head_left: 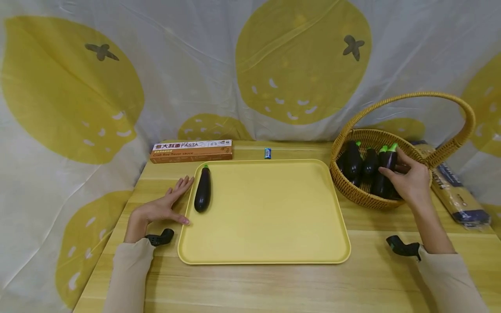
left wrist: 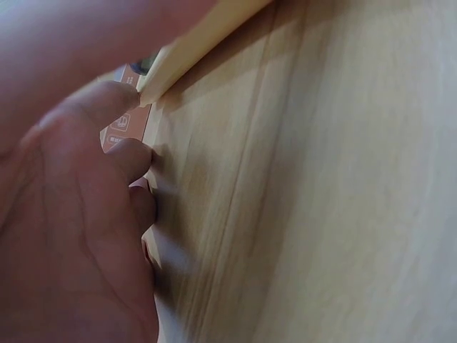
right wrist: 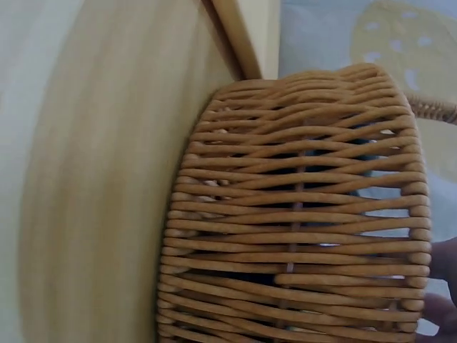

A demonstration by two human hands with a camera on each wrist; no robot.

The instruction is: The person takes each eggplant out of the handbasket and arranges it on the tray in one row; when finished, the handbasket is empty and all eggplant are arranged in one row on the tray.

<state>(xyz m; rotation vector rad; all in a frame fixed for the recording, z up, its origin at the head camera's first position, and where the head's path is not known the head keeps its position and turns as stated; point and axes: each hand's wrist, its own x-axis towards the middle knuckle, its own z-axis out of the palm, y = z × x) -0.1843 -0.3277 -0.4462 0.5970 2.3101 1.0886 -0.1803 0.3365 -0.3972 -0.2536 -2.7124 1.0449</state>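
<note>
My right hand (head_left: 412, 179) reaches over the rim of a wicker basket (head_left: 362, 198) and grips a dark eggplant (head_left: 388, 161) near its green stem. Several other eggplants (head_left: 353, 161) lie in the basket beside it. In the right wrist view the woven basket wall (right wrist: 293, 214) hides most of that hand. My left hand (head_left: 166, 206) rests at the left edge of a yellow tray (head_left: 270, 213), fingers spread and straight. Just inside that edge one eggplant (head_left: 202, 191) lies lengthwise, stem away from me. The left wrist view has the left palm (left wrist: 78, 229) beside the tray's side.
A pasta box (head_left: 191, 152) stands behind the tray at the left. A small blue packet (head_left: 268, 153) lies behind the tray's far edge. Right of the basket is a plastic-wrapped package (head_left: 462, 200). The basket's tall handle (head_left: 407, 96) arches above it. A lemon-print cloth (head_left: 188, 65) hangs behind.
</note>
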